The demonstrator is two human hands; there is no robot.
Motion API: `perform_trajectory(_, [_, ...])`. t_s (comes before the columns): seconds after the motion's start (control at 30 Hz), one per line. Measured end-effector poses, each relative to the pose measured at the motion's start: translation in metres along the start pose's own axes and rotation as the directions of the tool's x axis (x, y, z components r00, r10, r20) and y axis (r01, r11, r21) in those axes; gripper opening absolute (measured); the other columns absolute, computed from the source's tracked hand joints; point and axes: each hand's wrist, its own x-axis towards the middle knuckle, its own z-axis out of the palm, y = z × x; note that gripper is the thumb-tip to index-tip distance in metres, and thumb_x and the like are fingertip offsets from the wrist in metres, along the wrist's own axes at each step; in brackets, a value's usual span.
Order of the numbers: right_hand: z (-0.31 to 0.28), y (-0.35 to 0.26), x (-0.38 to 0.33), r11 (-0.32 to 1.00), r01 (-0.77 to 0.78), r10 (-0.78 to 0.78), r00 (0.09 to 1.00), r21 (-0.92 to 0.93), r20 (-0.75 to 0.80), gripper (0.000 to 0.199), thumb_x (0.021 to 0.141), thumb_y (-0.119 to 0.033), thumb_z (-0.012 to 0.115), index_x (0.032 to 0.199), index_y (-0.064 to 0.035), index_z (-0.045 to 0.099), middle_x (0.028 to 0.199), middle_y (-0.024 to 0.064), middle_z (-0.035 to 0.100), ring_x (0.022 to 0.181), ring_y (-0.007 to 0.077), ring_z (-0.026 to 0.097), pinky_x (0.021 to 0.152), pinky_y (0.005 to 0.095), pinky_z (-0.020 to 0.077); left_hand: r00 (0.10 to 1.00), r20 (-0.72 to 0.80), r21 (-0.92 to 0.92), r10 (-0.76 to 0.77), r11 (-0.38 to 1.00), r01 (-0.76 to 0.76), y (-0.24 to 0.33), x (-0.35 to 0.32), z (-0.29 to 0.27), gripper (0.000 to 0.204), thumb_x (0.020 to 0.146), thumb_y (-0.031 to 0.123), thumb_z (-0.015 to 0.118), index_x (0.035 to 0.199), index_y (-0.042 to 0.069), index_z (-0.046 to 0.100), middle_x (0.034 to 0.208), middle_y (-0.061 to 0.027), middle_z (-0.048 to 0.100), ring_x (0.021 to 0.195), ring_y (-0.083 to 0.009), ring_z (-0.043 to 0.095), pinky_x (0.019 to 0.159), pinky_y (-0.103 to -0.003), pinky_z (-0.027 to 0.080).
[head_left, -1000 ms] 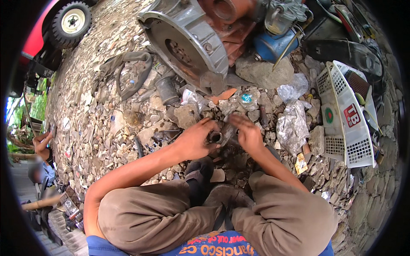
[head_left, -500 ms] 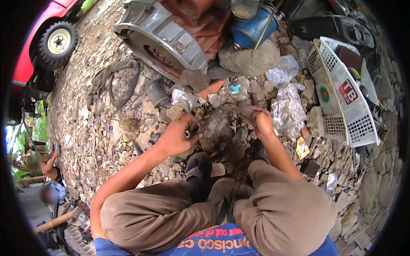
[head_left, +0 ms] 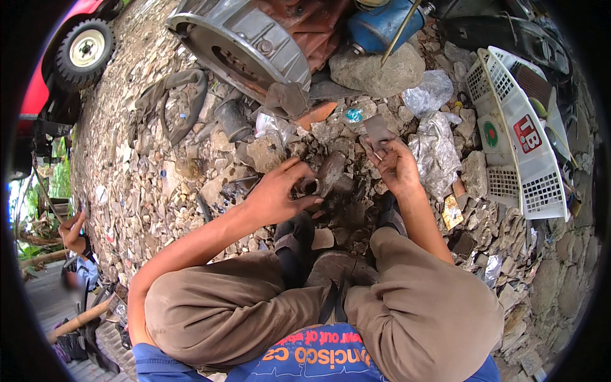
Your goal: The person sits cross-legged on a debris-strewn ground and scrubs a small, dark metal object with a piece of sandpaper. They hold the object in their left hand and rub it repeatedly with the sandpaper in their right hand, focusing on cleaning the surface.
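Observation:
My left hand (head_left: pixel 284 191) curls its thumb and fingers around a short, hollow, dark metal cylinder (head_left: pixel 309 186), its round open end showing. Just beyond the cylinder lies a brown, worn lump (head_left: pixel 334 170); whether the two touch cannot be made out. To the right, my right hand (head_left: pixel 398 169) pinches a thin, flat, grey-brown piece (head_left: pixel 378 129) with squared corners, held up above the stones. The two hands are apart, both in front of my bent knees.
A large grey metal gearbox housing (head_left: pixel 254 44) stands ahead. Past it are a blue metal canister (head_left: pixel 385 32) and a big stone (head_left: pixel 379 71). A white plastic crate (head_left: pixel 509 134) is at right. Clear plastic bags (head_left: pixel 434 153) and a dark cloth (head_left: pixel 168 105) lie on rubble.
My right hand has turned palm-up and raised the flat piece, which now shows more of its face. My left hand has shifted slightly right with the cylinder.

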Motion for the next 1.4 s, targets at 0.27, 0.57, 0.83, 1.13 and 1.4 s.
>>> perform_trajectory(0.27, [-0.012, 0.006, 0.008, 0.998, 0.06, -0.061, 0.997, -0.036, -0.039, 0.023, 0.099, -0.009, 0.064, 0.12, -0.0026, 0.057, 0.113, 0.0125, 0.068, 0.104, 0.0259, 0.069, 0.094, 0.0427, 0.0565, 0.996, 0.03, 0.053, 0.081, 0.995, -0.082, -0.001, 0.016, 0.0, 0.043, 0.078, 0.023, 0.085, 0.105, 0.004, 0.059, 0.1, -0.0159, 0.059, 0.096, -0.0406, 0.061, 0.08, -0.045, 0.051])
perform_trajectory(0.57, [0.002, 0.0, 0.002, 1.0, 0.015, -0.015, 0.999, 0.01, -0.033, 0.032, 0.1, -0.021, 0.067, 0.123, -0.0024, 0.055, 0.108, 0.013, 0.069, 0.1, 0.0259, 0.069, 0.096, 0.0429, 0.0558, 0.955, 0.062, -0.095, -0.29, 0.951, 0.295, -0.009, -0.001, -0.003, 0.049, 0.086, 0.025, 0.077, 0.117, 0.003, 0.045, 0.088, -0.0244, 0.067, 0.089, -0.0481, 0.066, 0.08, -0.052, 0.05])
perform_trajectory(0.83, [0.003, -0.001, -0.001, 0.997, 0.072, -0.073, 0.994, -0.013, -0.087, 0.033, 0.098, -0.027, 0.071, 0.118, -0.0033, 0.06, 0.106, 0.0095, 0.067, 0.101, 0.0227, 0.067, 0.089, 0.04, 0.0558, 0.942, -0.146, 0.011, -0.303, 0.951, 0.308, -0.046, -0.008, 0.004, 0.055, 0.089, 0.027, 0.075, 0.127, 0.003, 0.042, 0.096, -0.028, 0.069, 0.096, -0.0494, 0.066, 0.086, -0.051, 0.051])
perform_trajectory(1.13, [0.003, -0.011, 0.0, 0.969, 0.241, -0.234, 0.964, 0.043, -0.127, 0.016, 0.095, -0.01, 0.063, 0.108, -0.0016, 0.061, 0.111, 0.0122, 0.067, 0.104, 0.0254, 0.066, 0.09, 0.0476, 0.0557, 0.965, -0.094, -0.014, -0.246, 0.969, 0.246, -0.029, -0.009, 0.01, 0.05, 0.087, 0.023, 0.079, 0.12, 0.005, 0.045, 0.089, -0.0252, 0.069, 0.087, -0.048, 0.068, 0.076, -0.049, 0.053])
perform_trajectory(1.4, [0.006, -0.005, -0.004, 0.964, 0.151, -0.178, 0.978, -0.217, -0.109, 0.017, 0.097, -0.011, 0.062, 0.111, -0.0019, 0.059, 0.115, 0.0148, 0.068, 0.108, 0.0287, 0.068, 0.094, 0.0461, 0.0549, 0.999, 0.026, 0.173, -0.026, 0.985, 0.021, 0.001, -0.005, 0.019, 0.049, 0.088, 0.023, 0.077, 0.119, 0.004, 0.044, 0.088, -0.0267, 0.067, 0.08, -0.0489, 0.066, 0.067, -0.053, 0.053])
